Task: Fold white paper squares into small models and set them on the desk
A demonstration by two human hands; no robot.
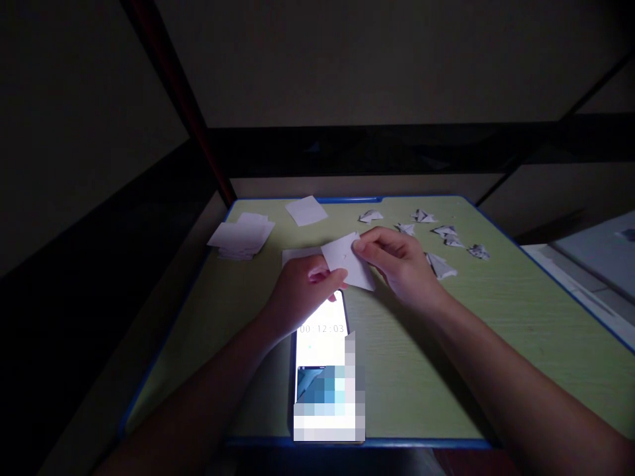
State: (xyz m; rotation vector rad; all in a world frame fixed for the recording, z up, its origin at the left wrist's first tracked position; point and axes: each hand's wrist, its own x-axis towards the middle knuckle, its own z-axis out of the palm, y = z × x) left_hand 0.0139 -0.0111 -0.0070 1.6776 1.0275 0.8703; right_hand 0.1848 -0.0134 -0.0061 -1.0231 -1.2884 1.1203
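A paper sheet (341, 254), white and roughly square, is held up over the middle of a pale green, blue-edged counter (496, 357). It is gripped by both hands, so neither is clearly nearer. From the fingers of the left hand (300, 285) it lies rightward and toward the far edge; from those of the right hand (403, 266), leftward. No long axis stands out; the sheet tilts, its right side slanting from a far corner toward the near edge. The right thumb and fingers pinch that far corner. The left thumb presses on the nearer left part, with most fingers hidden beneath.

Another sheet (294, 254) lies partly behind the left hand. A loose stack (242, 235) sits near the far left corner, a single square (306, 210) by the far edge, and small folded paper pieces (445, 231) toward the far right corner. A lit phone (320, 350) reaches the near edge.
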